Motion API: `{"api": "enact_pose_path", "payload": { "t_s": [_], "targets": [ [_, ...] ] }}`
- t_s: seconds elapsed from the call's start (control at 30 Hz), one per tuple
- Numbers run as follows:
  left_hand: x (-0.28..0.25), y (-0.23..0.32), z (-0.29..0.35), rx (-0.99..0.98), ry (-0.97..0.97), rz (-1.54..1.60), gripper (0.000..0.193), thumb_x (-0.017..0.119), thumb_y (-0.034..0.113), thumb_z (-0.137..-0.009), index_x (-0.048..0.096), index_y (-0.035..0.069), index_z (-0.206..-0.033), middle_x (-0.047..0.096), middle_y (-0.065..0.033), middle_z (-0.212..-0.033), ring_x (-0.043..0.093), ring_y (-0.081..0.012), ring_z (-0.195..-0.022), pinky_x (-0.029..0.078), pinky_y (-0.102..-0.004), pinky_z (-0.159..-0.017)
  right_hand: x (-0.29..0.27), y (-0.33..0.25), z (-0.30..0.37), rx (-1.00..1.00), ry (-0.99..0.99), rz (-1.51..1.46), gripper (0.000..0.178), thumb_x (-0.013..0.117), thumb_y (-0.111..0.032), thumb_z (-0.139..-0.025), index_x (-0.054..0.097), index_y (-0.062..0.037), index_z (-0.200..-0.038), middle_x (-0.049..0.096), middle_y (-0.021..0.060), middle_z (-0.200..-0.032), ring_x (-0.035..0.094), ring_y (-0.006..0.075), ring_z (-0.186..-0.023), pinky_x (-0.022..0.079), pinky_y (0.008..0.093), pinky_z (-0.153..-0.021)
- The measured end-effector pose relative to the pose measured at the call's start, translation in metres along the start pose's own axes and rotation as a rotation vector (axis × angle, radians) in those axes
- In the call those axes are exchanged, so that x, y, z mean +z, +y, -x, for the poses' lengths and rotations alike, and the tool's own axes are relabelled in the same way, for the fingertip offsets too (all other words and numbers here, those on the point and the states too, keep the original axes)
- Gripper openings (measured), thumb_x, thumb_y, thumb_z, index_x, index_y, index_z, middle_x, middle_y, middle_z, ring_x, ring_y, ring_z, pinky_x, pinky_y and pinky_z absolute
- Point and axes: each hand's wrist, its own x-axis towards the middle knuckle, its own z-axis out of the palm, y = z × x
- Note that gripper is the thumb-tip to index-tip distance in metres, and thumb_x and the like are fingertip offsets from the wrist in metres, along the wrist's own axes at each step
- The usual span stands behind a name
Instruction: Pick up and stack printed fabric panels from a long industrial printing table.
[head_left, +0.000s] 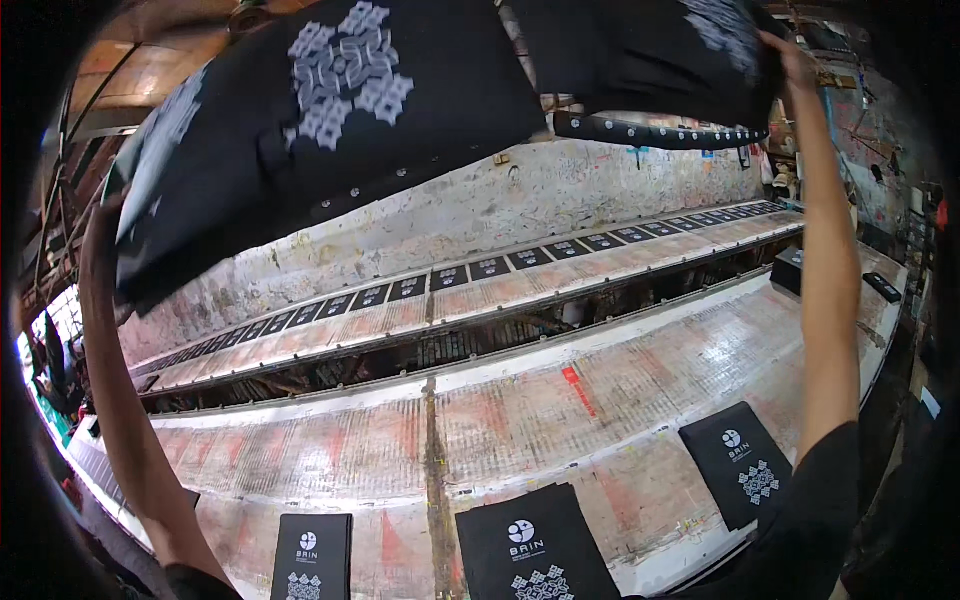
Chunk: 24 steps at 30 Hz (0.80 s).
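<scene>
Both my arms are raised, with black cloth pieces bearing white geometric prints between them. My left hand point(108, 245) is closed on the left edge of the larger black printed cloth point(450, 80), which slants across the upper left. High at the right, my right hand point(788, 68) grips the outer edge of a second black printed cloth point(640, 60). A narrow gap shows between the two cloths; whether they are joined cannot be made out. The fingers of both hands are partly hidden by cloth and blur.
Below me, a long stained printing table point(330, 440) carries black printed stacks, including a middle stack point(535, 540), a left stack point(312, 550) and a right stack point(735, 465). Behind it, a second long table point(400, 315) holds a row of black printed pieces point(490, 268) beside a marked wall point(600, 180).
</scene>
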Motion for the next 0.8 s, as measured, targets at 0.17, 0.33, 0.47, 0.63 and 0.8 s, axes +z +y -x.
{"api": "enact_pose_path", "payload": {
  "t_s": [0.17,0.33,0.47,0.63,0.8],
  "targets": [
    [-0.125,-0.073,0.077,-0.209,0.020,-0.167,0.050,0.058,0.036,-0.084,0.062,0.005,-0.123,0.061,-0.0068,-0.122,0.054,-0.0189,-0.112,0.034,-0.0269,-0.099,0.061,-0.018,0.105,0.113,0.348,0.001,0.038,0.055,-0.023,-0.092,0.061,0.0013,-0.121,0.058,0.0110,-0.124,0.055,0.0213,-0.111,0.040,0.0313,-0.098],
    [-0.078,-0.154,0.162,-0.514,0.003,0.203,0.046,0.057,0.025,-0.084,0.060,0.000,-0.123,0.064,-0.0098,-0.116,0.058,-0.0214,-0.108,0.039,-0.0282,-0.099,0.071,-0.046,0.224,0.139,0.653,0.070,0.041,0.059,-0.023,-0.090,0.059,0.0001,-0.123,0.053,0.0160,-0.131,0.050,0.0304,-0.118,0.036,0.0382,-0.104],
    [0.031,-0.181,0.239,-0.717,0.022,0.513,0.043,0.056,0.020,-0.085,0.059,-0.005,-0.120,0.063,-0.0126,-0.117,0.059,-0.0222,-0.108,0.042,-0.0296,-0.096,0.076,-0.049,0.282,0.211,0.660,0.174,0.043,0.055,-0.022,-0.091,0.055,0.0013,-0.127,0.050,0.0176,-0.134,0.048,0.0322,-0.121,0.036,0.0420,-0.105],
    [0.127,-0.232,0.340,-1.025,-0.146,0.282,0.037,0.063,0.020,-0.081,0.064,-0.001,-0.110,0.068,-0.0098,-0.101,0.065,-0.0205,-0.089,0.050,-0.0292,-0.082,0.112,-0.046,0.338,0.328,0.634,0.308,0.041,0.051,-0.017,-0.092,0.054,0.0069,-0.126,0.049,0.0198,-0.135,0.048,0.0323,-0.122,0.038,0.0440,-0.104],
    [0.235,-0.302,0.454,-1.362,-0.356,0.534,0.034,0.065,0.027,-0.083,0.067,0.002,-0.105,0.067,-0.0081,-0.094,0.063,-0.0184,-0.081,0.051,-0.0296,-0.073,0.119,-0.011,0.371,0.501,0.504,0.374,0.037,0.058,-0.007,-0.086,0.059,0.0080,-0.119,0.053,0.0190,-0.131,0.049,0.0300,-0.122,0.037,0.0399,-0.106]
  ]
}}
